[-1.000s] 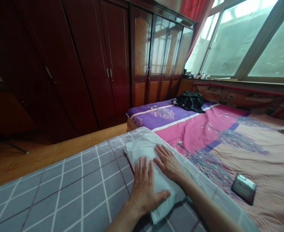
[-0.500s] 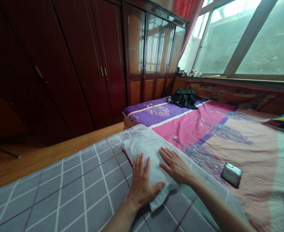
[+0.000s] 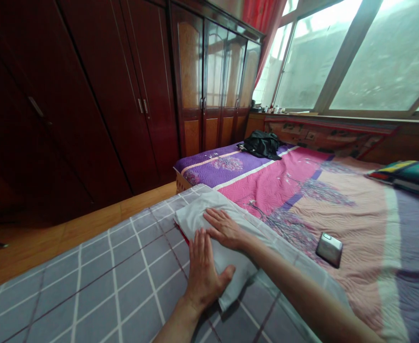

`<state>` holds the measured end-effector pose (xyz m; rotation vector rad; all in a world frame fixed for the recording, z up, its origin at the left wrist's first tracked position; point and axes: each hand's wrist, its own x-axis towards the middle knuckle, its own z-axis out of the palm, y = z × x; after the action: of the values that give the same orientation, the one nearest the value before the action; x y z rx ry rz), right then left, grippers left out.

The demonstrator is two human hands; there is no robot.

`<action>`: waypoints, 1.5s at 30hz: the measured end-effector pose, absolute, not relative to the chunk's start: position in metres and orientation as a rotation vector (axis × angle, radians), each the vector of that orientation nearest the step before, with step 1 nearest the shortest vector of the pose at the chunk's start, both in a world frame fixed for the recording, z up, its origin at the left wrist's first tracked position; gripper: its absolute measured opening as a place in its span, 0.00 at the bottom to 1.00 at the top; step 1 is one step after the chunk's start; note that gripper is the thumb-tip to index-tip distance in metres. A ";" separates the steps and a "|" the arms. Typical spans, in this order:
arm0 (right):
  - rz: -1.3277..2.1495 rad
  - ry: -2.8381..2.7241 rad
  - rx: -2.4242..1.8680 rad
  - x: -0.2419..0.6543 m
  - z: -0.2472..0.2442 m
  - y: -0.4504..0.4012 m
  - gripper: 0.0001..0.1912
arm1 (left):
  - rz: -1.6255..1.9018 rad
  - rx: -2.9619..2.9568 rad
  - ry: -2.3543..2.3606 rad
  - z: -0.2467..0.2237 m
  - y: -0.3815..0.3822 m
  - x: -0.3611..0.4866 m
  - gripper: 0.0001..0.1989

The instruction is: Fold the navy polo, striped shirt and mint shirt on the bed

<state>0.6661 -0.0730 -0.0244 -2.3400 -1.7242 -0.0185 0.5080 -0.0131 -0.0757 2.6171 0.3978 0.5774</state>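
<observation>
Cloth: the pale cloth (image 3: 233,261) lies as a flat, layered bundle on the grey checked sheet (image 3: 98,281), close to the edge beside the quilt (image 3: 263,190).
Done so far: it looks already folded into a compact, longish shape, judging by its stacked edges, and you have it laid down rather than lifted.
Left to do: as far as shows, the surface is not fully smooth and the outline is uneven; whether any fold is unfinished underneath, you cannot tell from here.
Look: whitish grey, soft, with shallow wrinkles at the far end, a red edge (image 3: 183,234) peeping out on the left and a loose corner pointing toward you.
Left hand: your left hand (image 3: 203,276) rests on the near-left part, fingers stretched forward, thumb spread wide, gripping nothing.
Right hand: your right hand (image 3: 227,230) lies palm down across the farther part, fingers extended, its fingertips just beyond the left's; it pinches nothing either.
Nearby: a phone (image 3: 329,249) lies on the quilt, well apart from your hands.
</observation>
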 end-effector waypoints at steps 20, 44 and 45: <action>-0.100 -1.278 -2.557 0.720 -0.018 -0.058 0.31 | 0.560 2.557 0.448 -0.071 -0.014 0.505 0.49; 0.519 -0.733 -2.237 0.726 -0.025 -0.142 0.23 | 0.566 2.400 0.496 -0.069 -0.007 0.505 0.42; 0.575 -0.711 -2.218 0.727 -0.022 -0.139 0.23 | 0.566 2.401 0.495 -0.069 -0.007 0.505 0.42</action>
<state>0.7268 -0.1388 -0.0220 -2.2176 -0.7115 0.5748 0.5052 -0.0066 -0.0686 2.4013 0.4947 0.5656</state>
